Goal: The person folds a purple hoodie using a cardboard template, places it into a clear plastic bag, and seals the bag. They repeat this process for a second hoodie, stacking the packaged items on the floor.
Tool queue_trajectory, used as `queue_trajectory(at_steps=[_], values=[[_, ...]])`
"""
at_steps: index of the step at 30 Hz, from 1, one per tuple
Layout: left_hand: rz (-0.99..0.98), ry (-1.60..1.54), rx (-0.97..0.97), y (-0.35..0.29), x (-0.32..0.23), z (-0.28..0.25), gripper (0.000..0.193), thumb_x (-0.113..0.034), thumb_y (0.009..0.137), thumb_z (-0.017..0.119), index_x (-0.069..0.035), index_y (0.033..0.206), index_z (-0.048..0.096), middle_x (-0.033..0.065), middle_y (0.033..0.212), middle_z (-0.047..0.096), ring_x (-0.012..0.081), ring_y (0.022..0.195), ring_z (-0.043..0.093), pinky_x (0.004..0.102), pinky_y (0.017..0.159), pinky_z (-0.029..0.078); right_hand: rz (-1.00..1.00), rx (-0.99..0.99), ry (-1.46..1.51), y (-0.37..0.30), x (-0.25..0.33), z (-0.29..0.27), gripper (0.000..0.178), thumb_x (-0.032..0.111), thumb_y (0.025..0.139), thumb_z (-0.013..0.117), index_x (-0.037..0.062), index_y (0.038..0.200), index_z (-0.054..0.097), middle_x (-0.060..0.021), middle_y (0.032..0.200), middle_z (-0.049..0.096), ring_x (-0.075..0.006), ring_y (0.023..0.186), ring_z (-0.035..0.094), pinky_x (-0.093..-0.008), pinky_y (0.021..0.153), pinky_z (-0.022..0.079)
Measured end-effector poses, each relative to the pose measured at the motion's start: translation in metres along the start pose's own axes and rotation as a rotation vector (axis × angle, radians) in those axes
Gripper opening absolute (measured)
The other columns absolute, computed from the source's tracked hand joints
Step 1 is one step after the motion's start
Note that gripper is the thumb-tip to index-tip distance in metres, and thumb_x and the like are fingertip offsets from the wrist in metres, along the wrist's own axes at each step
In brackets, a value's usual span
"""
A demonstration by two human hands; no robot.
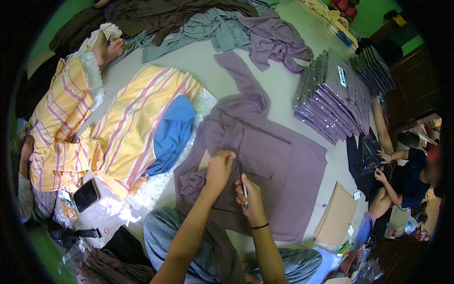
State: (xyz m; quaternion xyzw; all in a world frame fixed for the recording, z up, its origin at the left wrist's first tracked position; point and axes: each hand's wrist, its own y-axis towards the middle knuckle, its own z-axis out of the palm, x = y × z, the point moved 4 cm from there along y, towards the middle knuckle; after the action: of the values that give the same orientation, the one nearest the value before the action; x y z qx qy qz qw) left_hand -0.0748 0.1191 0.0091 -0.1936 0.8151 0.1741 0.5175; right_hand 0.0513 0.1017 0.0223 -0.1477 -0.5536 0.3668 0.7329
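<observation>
A mauve-grey garment [305, 175] with a long sleeve and a pocket lies spread on the floor before me. Over its middle, my left hand [220, 169] is closed with fingertips pinched together; what they hold, if anything, is too small to make out. Just right of it and nearer to me, my right hand [248, 195] grips a slim pointed tool [241, 165], dark at the tip and pale at the handle. Its tip points away from me, beside the left fingers. I cannot tell whether it is snips or another tool. A small dark button [271, 176] shows on the garment.
Wrapped mauve garments [326, 99] are stacked at the right. Striped yellow cloth [137, 113] and blue cloth [175, 128] lie left, near a phone [86, 195]. Cardboard sheets [336, 214] lie right. Another person [406, 175] handles a dark package; more people sit left.
</observation>
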Motion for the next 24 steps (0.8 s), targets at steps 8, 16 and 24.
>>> queue_trajectory(at_steps=[8, 16, 24], values=[[-0.047, -0.048, 0.008, 0.002, -0.006, -0.009, 0.011, -0.004, 0.073, 0.057, 0.003, 0.081, 0.059, 0.0143, 0.073, 0.059, 0.0202, 0.061, 0.057, 0.028, 0.058, 0.043, -0.005, -0.041, 0.002, 0.012, 0.008, 0.007, 0.032, 0.033, 0.084, 0.047, 0.0024, 0.077, 0.05, 0.0014, 0.051, 0.042, -0.0017, 0.033, 0.027, -0.0165, 0.033, 0.02], [-0.195, -0.047, 0.021, 0.0, -0.01, -0.015, 0.01, -0.005, 0.072, 0.058, 0.001, 0.08, 0.059, 0.0134, 0.074, 0.059, 0.0226, 0.064, 0.058, 0.0283, 0.061, 0.044, -0.198, -0.024, -0.06, 0.01, 0.019, -0.004, 0.028, 0.03, 0.083, 0.05, 0.0037, 0.074, 0.051, 0.0022, 0.051, 0.042, -0.0025, 0.035, 0.03, -0.0172, 0.032, 0.024], [0.174, -0.025, 0.09, -0.007, -0.03, 0.003, 0.004, -0.002, 0.069, 0.056, -0.001, 0.074, 0.056, 0.0145, 0.076, 0.054, 0.0298, 0.071, 0.053, 0.0346, 0.063, 0.043, -0.365, -0.359, -0.434, -0.004, 0.015, -0.047, 0.022, 0.024, 0.082, 0.054, 0.0032, 0.075, 0.053, 0.0045, 0.052, 0.039, -0.0023, 0.039, 0.033, -0.0178, 0.034, 0.028]])
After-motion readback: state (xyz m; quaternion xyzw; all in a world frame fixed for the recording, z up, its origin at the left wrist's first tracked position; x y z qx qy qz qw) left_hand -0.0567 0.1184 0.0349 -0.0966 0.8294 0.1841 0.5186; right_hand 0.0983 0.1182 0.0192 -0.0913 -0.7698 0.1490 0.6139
